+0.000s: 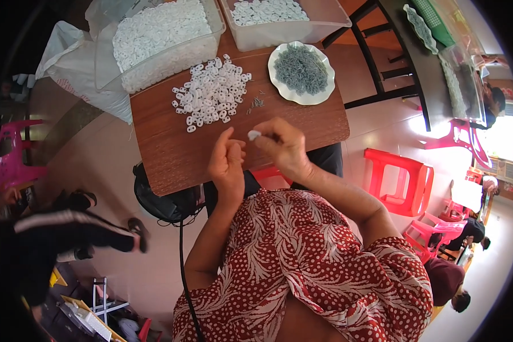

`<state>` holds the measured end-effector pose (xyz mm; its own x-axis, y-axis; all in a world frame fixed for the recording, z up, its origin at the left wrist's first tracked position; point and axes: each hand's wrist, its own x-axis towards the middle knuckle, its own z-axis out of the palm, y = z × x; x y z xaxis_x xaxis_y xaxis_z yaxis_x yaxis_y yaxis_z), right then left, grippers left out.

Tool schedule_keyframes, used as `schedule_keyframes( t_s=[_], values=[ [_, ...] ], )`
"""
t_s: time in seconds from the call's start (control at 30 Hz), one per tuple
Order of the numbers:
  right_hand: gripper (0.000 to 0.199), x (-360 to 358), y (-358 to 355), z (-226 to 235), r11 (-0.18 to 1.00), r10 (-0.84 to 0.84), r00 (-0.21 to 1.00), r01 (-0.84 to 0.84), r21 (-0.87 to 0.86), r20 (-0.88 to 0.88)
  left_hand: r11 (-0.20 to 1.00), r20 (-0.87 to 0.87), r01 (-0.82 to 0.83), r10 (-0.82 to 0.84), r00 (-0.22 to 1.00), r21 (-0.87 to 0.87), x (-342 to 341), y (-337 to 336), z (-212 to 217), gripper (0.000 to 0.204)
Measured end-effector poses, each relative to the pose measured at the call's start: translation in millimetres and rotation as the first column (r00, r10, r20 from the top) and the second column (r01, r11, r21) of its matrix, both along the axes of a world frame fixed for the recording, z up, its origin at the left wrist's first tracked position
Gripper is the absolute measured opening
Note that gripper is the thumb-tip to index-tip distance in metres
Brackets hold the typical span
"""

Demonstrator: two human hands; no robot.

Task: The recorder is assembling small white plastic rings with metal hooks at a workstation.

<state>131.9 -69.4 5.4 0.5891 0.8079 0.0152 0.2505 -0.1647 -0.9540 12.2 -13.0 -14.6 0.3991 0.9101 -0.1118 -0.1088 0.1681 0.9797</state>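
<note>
My right hand (285, 145) is closed in a pinch on a small white plastic piece (254, 135), above the near part of the brown table (176, 162). Just left of it, my left hand (228, 157) is held up with its fingers curled and the thumb against them; whatever they hold, if anything, is too small to make out. Beyond my hands lies a loose pile of white plastic pieces with holes (214, 94). A few small grey pins (256, 103) are scattered beside that pile. Many more grey pins (301, 69) fill a white scalloped plate (325, 97) at the far right.
Two clear plastic bins, a left one (171, 68) and a right one (325, 25), hold more white pieces at the table's far side. A white sack (68, 62) leans at the left. A red stool (399, 182) stands on the right; a person's leg (80, 222) shows at left.
</note>
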Motion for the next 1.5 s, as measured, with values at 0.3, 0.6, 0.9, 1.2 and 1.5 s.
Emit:
schedule_keyframes(
  t_s=[0.3,0.6,0.9,1.2,1.5],
  values=[
    [0.024,140.6,90.1,43.1,0.974,-0.22,0.85,0.17,0.147,0.479,0.547,-0.53,0.296,0.337,0.778,0.783,10.2,54.0,-74.6,0.024],
    [0.012,230.4,148.2,24.9,0.96,-0.279,0.44,0.165,0.228,0.854,0.528,-0.555,0.349,0.3,0.776,0.774,15.1,50.1,-70.7,0.021],
    [0.012,138.4,85.2,8.8,0.99,-0.001,0.555,-0.115,0.077,0.832,0.595,-0.577,0.321,0.307,0.757,0.737,20.4,49.3,-76.6,0.015],
    [0.008,84.6,68.0,-68.7,0.988,0.135,0.664,-0.146,-0.05,0.735,0.568,-0.696,0.474,0.269,0.666,0.673,10.5,42.0,-72.6,0.014],
    [0.01,85.3,97.4,-74.3,0.988,0.131,0.437,0.018,-0.154,0.89,0.919,-0.453,0.13,0.058,0.89,0.373,-3.1,37.4,-63.6,0.013]
  ],
)
